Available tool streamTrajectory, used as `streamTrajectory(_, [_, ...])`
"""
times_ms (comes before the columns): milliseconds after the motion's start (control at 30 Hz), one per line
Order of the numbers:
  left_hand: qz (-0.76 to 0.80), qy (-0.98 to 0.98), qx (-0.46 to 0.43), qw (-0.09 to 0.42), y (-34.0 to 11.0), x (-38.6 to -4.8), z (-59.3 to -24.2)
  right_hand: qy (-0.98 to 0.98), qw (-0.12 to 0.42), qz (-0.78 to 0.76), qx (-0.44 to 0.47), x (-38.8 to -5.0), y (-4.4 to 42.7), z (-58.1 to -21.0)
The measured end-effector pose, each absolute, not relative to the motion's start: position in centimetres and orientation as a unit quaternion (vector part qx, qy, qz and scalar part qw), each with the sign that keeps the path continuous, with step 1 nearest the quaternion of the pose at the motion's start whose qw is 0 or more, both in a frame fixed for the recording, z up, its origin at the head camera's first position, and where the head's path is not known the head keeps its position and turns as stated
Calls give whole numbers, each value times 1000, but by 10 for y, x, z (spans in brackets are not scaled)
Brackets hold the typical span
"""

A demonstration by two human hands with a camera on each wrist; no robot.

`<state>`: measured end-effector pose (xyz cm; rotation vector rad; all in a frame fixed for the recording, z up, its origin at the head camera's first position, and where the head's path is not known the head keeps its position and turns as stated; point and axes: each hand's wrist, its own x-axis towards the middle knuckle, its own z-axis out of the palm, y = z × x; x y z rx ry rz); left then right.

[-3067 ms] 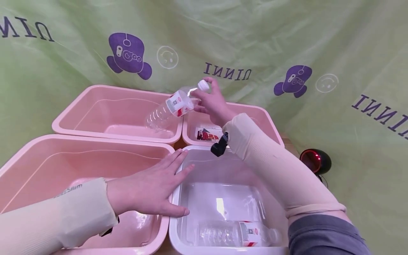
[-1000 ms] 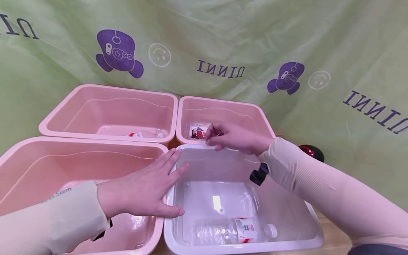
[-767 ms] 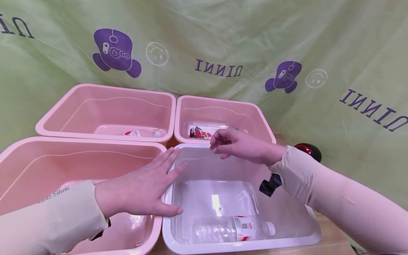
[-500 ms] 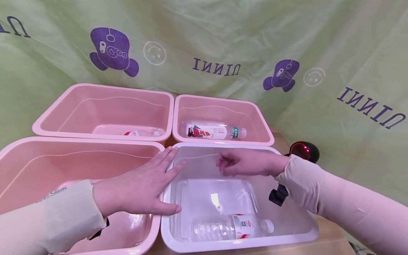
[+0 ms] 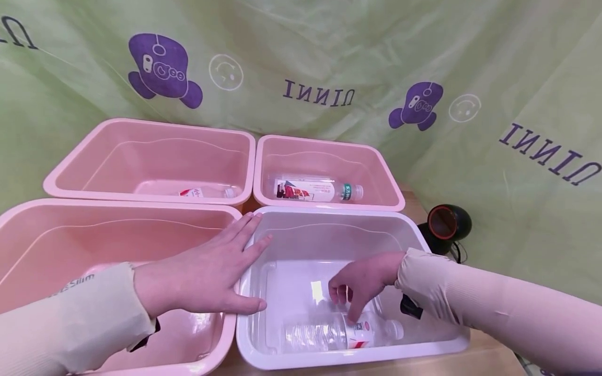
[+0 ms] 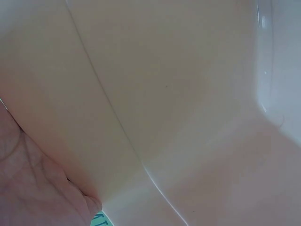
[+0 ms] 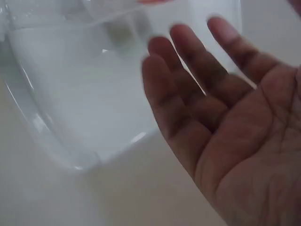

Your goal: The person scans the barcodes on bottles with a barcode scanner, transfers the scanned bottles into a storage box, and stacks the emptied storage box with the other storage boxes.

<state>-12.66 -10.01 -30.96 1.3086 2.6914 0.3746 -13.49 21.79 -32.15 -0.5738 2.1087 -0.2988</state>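
In the head view my left hand (image 5: 202, 274) rests with straight, spread fingers over the meeting rims of the front pink tub (image 5: 117, 203) and the white tub (image 5: 324, 211). My right hand (image 5: 359, 282) is inside the white tub, just over a clear plastic bottle (image 5: 315, 334) that lies on its side near the front wall. Its fingers are slightly bent and part of the bottle is hidden behind the thumb. In the right wrist view the fingers (image 7: 188, 80) are apart with nothing between them, and the bottle is only partly seen at the top.
A labelled clear bottle (image 5: 315, 190) lies in the back right pink tub (image 5: 329, 143). Another bottle (image 5: 207, 192) lies in the back left pink tub (image 5: 155, 128), partly hidden by its rim. A black device (image 5: 447, 224) stands right of the tubs, before a green curtain (image 5: 357, 42).
The bottle my right hand gripped earlier now lies in the back left tub. That hand has moved forward and down into the white tub. The left hand has stayed on the rims.
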Motion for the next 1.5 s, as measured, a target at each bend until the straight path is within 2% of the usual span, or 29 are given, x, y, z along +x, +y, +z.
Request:
streamTrajectory(100, [128, 889, 436, 64, -100, -126, -309, 836, 492, -90, -226, -134, 220, -329])
streamTrajectory(167, [131, 887, 437, 65, -100, -126, -309, 833, 499, -69, -229, -130, 221, -335])
streamTrajectory(433, [129, 890, 432, 69, -100, -126, -309, 856, 456, 19, -242, -116, 219, -349])
streamTrajectory(600, [130, 892, 429, 67, -101, -125, -309, 867, 430, -22, -249, -129, 218, -338])
streamTrajectory(833, [137, 889, 431, 66, -102, -124, -310, 850, 458, -140, -218, -147, 224, -316])
streamTrajectory(1000, [128, 888, 439, 55, -102, -125, -309, 847, 453, -173, -219, -152, 230, -298])
streamTrajectory(1133, [125, 888, 441, 50, -102, -126, -308, 856, 409, -201, -245, -156, 233, -280])
streamTrajectory(1333, [126, 888, 439, 51, -102, -126, -307, 873, 293, -225, -319, -163, 233, -262])
streamTrajectory(1500, [131, 887, 440, 55, -101, -126, -308, 873, 248, -266, -325, -164, 228, -260])
